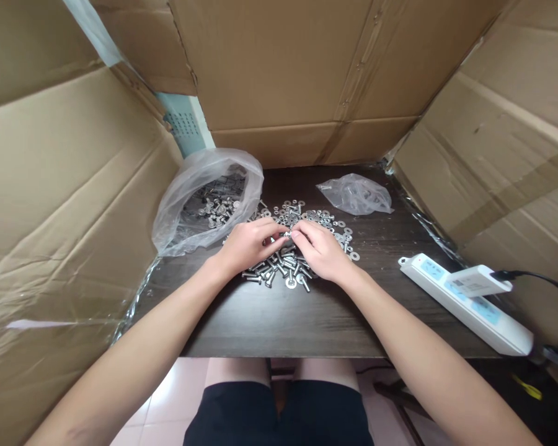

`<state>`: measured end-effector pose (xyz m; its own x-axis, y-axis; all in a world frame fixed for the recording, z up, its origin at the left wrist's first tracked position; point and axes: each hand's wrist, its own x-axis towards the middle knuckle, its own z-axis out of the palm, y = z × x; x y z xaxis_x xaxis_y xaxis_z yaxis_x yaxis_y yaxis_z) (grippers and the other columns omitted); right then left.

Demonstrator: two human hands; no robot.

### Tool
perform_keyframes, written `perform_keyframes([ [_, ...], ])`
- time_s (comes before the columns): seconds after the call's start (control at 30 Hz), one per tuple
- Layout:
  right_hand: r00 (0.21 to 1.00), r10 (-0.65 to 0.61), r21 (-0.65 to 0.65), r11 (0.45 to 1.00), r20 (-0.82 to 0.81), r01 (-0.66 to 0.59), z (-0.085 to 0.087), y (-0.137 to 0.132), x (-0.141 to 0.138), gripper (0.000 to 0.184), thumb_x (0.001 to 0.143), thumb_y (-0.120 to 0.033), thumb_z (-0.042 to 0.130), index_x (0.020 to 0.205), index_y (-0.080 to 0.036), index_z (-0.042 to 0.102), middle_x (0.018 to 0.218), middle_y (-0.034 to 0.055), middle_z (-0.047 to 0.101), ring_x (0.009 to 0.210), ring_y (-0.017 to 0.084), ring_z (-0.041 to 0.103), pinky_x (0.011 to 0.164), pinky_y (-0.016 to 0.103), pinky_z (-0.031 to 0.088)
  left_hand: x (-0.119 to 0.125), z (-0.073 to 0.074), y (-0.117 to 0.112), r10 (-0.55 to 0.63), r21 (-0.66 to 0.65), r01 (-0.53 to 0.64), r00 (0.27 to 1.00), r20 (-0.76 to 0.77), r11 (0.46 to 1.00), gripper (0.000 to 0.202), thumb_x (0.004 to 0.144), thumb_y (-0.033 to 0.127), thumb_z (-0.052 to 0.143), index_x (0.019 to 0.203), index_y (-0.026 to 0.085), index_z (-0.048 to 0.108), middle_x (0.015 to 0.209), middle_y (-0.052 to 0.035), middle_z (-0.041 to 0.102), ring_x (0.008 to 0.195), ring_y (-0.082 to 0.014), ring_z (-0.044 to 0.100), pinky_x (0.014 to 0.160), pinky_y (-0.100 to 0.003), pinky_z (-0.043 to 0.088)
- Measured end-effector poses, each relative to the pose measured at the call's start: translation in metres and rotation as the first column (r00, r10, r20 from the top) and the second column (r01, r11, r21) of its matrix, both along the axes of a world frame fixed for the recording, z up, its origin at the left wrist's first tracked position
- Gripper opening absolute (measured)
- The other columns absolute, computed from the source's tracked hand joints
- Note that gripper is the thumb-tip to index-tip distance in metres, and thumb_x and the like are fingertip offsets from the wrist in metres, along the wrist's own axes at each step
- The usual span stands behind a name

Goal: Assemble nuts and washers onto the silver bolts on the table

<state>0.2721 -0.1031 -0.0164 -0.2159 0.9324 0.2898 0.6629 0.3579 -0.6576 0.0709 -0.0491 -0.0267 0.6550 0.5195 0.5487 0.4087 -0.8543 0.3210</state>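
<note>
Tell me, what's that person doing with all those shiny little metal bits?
A person sits at a dark table walled in by cardboard. Both hands meet over a pile of bolts and washers. The left hand and right hand pinch one small metal piece between their fingertips. A plastic bag holding more hardware lies to the left, and a smaller bag lies behind.

bolt point(287, 234) | small, silvery (pinched between fingertips) | above loose pile point(283, 263)

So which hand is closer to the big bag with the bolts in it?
The left hand. The big bag lies open just beside it, on the left of the table. The right hand sits farther away, across the bolt pile.
</note>
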Motion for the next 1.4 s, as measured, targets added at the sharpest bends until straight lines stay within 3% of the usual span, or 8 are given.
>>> perform_keyframes([
  [0.3,0.999,-0.017,0.001,1.000,-0.034,0.017,-0.0014,-0.0009,0.0009,0.007,0.094,-0.024,0.049,0.090,-0.020,0.052,0.090,0.0035,0.060,0.084,0.019,0.055,0.077,0.033,0.040,0.0002,0.0015,-0.0012,-0.006,-0.008,0.006,1.000,0.012,1.000,0.019,0.097,0.030,0.062,0.109,0.020,0.073,0.084,-0.0009,0.067,0.068,-0.0093,0.061,0.065,-0.020,0.045],
  [0.7,1.000,0.018,0.030,0.999,0.023,-0.019,-0.0017,0.0021,0.0005,0.035,0.102,-0.032,0.035,0.070,-0.020,0.040,0.072,0.0037,0.054,0.073,0.019,0.048,0.073,0.034,0.034,0.0011,0.0012,-0.0019,-0.022,-0.006,0.022,1.000,0.016,1.000,0.018,0.097,0.030,0.063,0.107,0.018,0.073,0.083,-0.0008,0.067,0.070,-0.0099,0.061,0.065,-0.021,0.046],
  [0.97,1.000,-0.009,0.011,1.000,-0.030,0.010,0.0011,-0.0004,0.0007,0.012,0.096,-0.024,0.046,0.085,-0.020,0.050,0.085,0.0026,0.060,0.081,0.019,0.054,0.078,0.033,0.037,0.0006,0.0013,-0.0017,-0.018,-0.014,0.018,1.000,0.015,1.000,0.019,0.098,0.030,0.061,0.107,0.018,0.073,0.084,-0.0018,0.067,0.069,-0.0096,0.061,0.065,-0.020,0.045],
  [1.4,1.000,-0.001,0.009,1.000,0.006,0.001,0.0007,0.0000,-0.0004,0.027,0.101,-0.032,0.038,0.078,-0.020,0.047,0.078,0.0038,0.058,0.077,0.020,0.053,0.075,0.033,0.037,0.0004,0.0003,-0.0014,-0.009,-0.020,0.009,1.000,0.005,1.000,0.021,0.099,0.032,0.060,0.107,0.018,0.072,0.086,-0.0022,0.067,0.070,-0.0105,0.061,0.066,-0.022,0.045],
])
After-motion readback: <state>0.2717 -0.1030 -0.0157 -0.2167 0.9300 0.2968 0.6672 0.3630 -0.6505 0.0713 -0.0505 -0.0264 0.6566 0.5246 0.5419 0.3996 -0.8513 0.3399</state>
